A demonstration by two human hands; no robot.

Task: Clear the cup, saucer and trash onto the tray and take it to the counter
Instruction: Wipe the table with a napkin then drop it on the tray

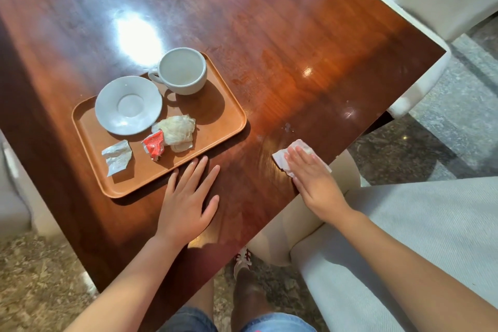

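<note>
Glossy wooden table, on it an orange tray and a white cloth.

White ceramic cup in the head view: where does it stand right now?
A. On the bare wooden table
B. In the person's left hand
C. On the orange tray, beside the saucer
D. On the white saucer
C. The white ceramic cup stands directly on the orange plastic tray at its far corner, next to the empty white saucer, while the left hand lies flat on the table.
</note>
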